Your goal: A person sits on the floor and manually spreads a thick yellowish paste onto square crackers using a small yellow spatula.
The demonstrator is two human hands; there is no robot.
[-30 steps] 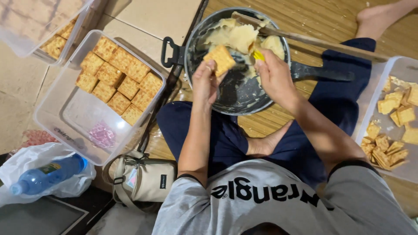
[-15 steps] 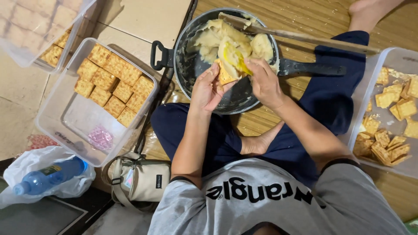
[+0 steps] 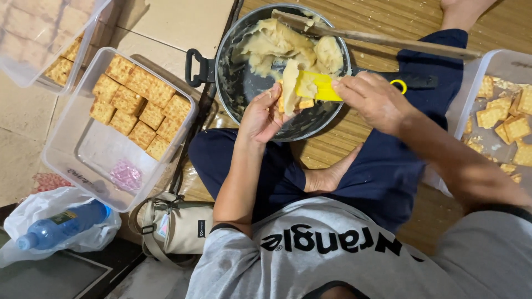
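Cracker (image 3: 284, 104) sat upper centre of frame, over the near rim of the pan, held on edge in the left hand (image 3: 260, 117); left fingers were clamped on it from below and the side. Pale dough covered its upper face. Yellow spatula (image 3: 316, 87) blade lay against that dough, touching it. Right hand (image 3: 372, 99) gripped the spatula handle, fingers closed round it, with the handle's yellow loop end poking out past the knuckles.

Dark pan (image 3: 244, 83) sat on the floor mat (image 3: 399, 22) just above the person's crossed legs, with a black loop handle on its left side. A mound of the same pale dough (image 3: 277, 41) filled its far half. A wooden stick (image 3: 388, 40) lay across the top rim, running out to the right.

Left of frame: clear plastic box (image 3: 72, 160) with square crackers (image 3: 138, 111) stacked in rows at its far end, near half bare. A second clear box (image 3: 33, 39) with crackers was at upper left. Right edge: a clear tray (image 3: 471, 94) with loose crackers and broken bits.

Lower left: blue bottle (image 3: 61, 226) lying in a white plastic bag, a beige pouch (image 3: 177, 224) just beside it.
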